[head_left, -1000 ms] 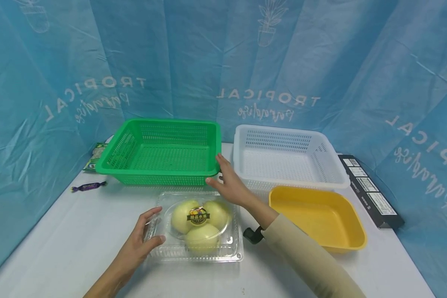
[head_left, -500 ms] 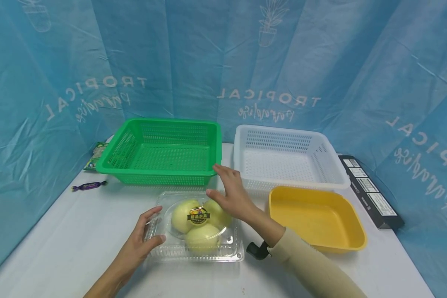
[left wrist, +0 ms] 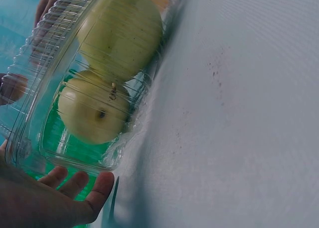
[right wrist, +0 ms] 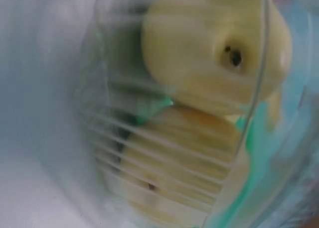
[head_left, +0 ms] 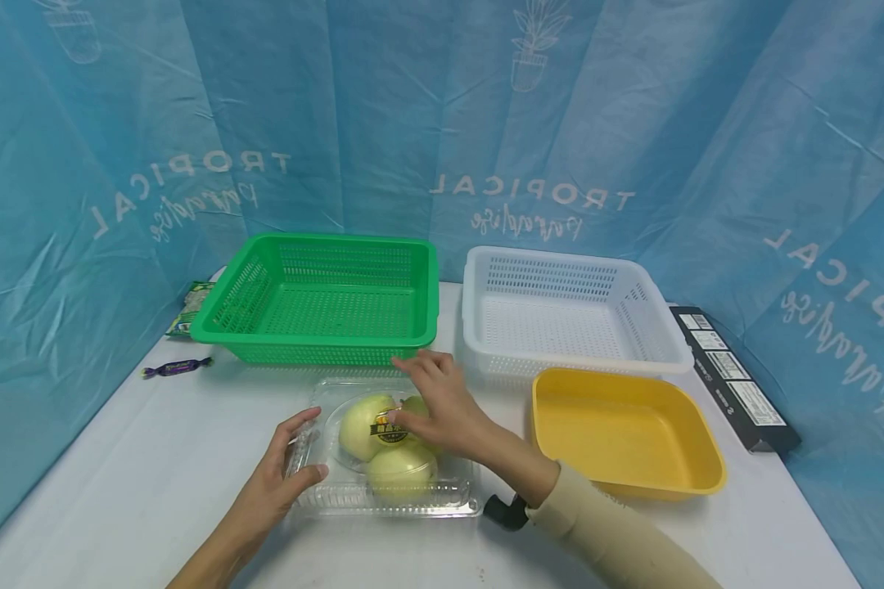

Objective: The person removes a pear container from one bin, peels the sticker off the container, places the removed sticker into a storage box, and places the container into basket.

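Observation:
A clear plastic clamshell fruit box (head_left: 339, 496) lies on the white table, with a black and gold label (head_left: 385, 429) on its lid. Inside sit three round, pale yellow-green fruits (head_left: 401, 472) that look like pears. My left hand (head_left: 271, 474) grips the box's left side, thumb at the front and fingers farther back; the left wrist view has these fingers (left wrist: 103, 185) at the box's end. Over the right part of the lid is my right hand (head_left: 442, 409), fingers loosely bent, thumb by the label. Two fruits (right wrist: 199, 58) show blurred through plastic in the right wrist view.
Behind the box stand a green basket (head_left: 324, 356) and a white basket (head_left: 582, 360). A yellow tub (head_left: 626, 483) is at the right, beside a long black box (head_left: 737, 384). A purple-wrapped candy (head_left: 177, 368) and a green packet (head_left: 190, 311) lie at the left.
My right hand has drawn back from the green basket's corner and moved left and nearer, over the lid, covering part of the label. The left hand and the box stay where they were.

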### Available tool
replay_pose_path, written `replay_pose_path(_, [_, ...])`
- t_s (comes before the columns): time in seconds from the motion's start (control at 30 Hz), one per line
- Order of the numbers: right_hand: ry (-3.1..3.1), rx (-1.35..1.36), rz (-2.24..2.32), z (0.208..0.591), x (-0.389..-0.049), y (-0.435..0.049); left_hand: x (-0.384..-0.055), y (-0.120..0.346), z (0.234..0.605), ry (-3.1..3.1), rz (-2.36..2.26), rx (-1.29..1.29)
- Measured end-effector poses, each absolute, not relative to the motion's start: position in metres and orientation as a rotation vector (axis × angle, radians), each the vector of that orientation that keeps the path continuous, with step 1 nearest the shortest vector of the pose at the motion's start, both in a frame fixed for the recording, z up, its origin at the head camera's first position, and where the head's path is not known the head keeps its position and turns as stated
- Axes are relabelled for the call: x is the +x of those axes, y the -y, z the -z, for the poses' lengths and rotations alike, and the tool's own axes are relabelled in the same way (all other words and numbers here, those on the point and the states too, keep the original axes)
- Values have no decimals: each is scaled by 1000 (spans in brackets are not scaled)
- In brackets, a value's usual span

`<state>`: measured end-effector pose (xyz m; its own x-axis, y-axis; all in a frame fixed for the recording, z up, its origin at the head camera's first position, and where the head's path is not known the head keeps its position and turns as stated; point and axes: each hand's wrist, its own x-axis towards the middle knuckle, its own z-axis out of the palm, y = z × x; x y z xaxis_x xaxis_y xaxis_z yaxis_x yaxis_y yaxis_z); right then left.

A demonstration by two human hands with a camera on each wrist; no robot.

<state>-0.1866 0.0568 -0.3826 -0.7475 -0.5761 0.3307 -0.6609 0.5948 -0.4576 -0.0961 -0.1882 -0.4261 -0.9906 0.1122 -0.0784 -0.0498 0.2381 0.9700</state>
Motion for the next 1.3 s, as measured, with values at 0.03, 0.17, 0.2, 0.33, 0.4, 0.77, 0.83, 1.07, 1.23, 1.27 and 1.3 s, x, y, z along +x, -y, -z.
replay_pose_path(0.03, [2676, 1058, -820, 383, -186, -56, -96, 188, 426, -2367, -1861, 59])
replay_pose_path(0.17, [2678, 1111, -707, 383, -184, -54, -96, 188, 425, -2367, -1856, 49])
replay_pose_path(0.2, [2675, 1122, -686, 383, -183, -53, -96, 188, 425, -2366, -1856, 47])
replay_pose_path(0.33, [2670, 1146, -635, 384, -182, -52, -96, 188, 425, -2364, -1855, 41])
replay_pose_path(0.4, [2658, 1153, -618, 386, -182, -51, -96, 188, 426, -2365, -1857, 43])
replay_pose_path(0.77, [2607, 1178, -496, 390, -181, -53, -97, 187, 425, -2374, -1845, 37])
replay_pose_path(0.83, [2608, 1180, -492, 391, -181, -53, -97, 187, 425, -2374, -1844, 32])
replay_pose_path(1.07, [2612, 1180, -483, 392, -181, -53, -96, 186, 424, -2378, -1834, 20])
replay_pose_path(1.23, [2601, 1181, -474, 393, -181, -54, -96, 185, 424, -2377, -1834, 23])
replay_pose_path(1.27, [2599, 1181, -472, 393, -181, -54, -96, 186, 424, -2376, -1834, 22])
replay_pose_path(1.3, [2596, 1180, -469, 393, -181, -54, -96, 186, 424, -2378, -1834, 21])
